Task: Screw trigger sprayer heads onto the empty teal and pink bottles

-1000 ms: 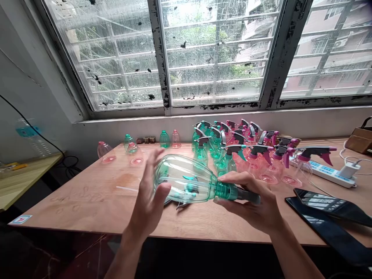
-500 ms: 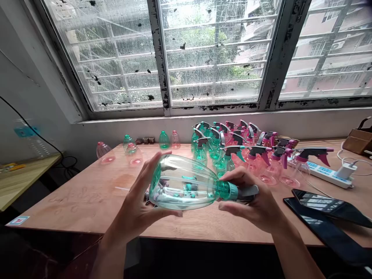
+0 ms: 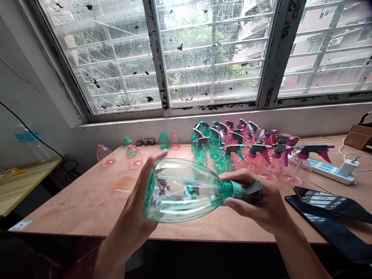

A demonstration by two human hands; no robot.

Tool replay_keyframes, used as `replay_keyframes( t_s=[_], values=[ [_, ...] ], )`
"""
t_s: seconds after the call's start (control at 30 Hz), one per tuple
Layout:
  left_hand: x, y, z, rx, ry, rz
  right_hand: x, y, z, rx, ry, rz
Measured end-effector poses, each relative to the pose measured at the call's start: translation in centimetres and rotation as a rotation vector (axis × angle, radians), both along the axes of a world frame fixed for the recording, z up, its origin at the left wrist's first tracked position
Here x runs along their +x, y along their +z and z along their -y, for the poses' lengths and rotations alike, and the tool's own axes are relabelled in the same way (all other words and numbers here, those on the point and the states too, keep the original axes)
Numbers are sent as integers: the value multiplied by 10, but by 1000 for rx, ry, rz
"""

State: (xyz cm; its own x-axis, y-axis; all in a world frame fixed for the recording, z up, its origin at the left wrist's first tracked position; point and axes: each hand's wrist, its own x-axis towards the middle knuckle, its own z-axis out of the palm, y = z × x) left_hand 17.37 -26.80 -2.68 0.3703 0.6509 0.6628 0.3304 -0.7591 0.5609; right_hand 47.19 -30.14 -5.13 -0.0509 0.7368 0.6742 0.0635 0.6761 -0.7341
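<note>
Over the desk (image 3: pixel 72 205), close to its front edge, there it was: the green bottle (image 3: pixel 180 188), tipped on its side, neck to the right! The left hand (image 3: pixel 132 213) cupped its base in a broad curve, while the right hand (image 3: pixel 266 203) had thumb and fingers pinched round the spray head (image 3: pixel 247 193) at the neck. Beyond, toward the back edge, stood a crowd of spray bottles (image 3: pixel 227 164), green and pink, with headless bottles (image 3: pixel 164 140) ranged toward the back left corner.
</note>
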Motion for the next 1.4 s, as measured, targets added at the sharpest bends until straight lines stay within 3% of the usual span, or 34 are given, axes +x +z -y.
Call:
replay_keyframes(
  t_s=[0.13, 0.3, 0.5, 0.6, 0.8, 1.03, 1.23, 1.4],
  values=[
    [12, -5, 5, -45, 111, -71, 6, 0, 0, 70, -58, 82],
    [23, 6, 12, -180, 12, -12, 13, 2, 1, 124, -103, 145],
    [18, 1, 11, -44, 27, -27, 12, 0, 3, 55, -38, 85],
    [21, -1, 12, -85, 66, 23, 8, -1, 5, 60, -82, 66],
    [26, 11, 11, -180, -62, 85, 2, -2, 8, 76, -124, 35],
    [15, 0, 5, 53, -206, 27, 1, 2, 10, -52, -44, -51],
    [22, 3, 8, -110, -203, 137, -2, -5, 10, 75, -150, 36],
    [19, 3, 6, -84, -192, 78, 0, -2, 10, 0, -82, -7]
  ],
)
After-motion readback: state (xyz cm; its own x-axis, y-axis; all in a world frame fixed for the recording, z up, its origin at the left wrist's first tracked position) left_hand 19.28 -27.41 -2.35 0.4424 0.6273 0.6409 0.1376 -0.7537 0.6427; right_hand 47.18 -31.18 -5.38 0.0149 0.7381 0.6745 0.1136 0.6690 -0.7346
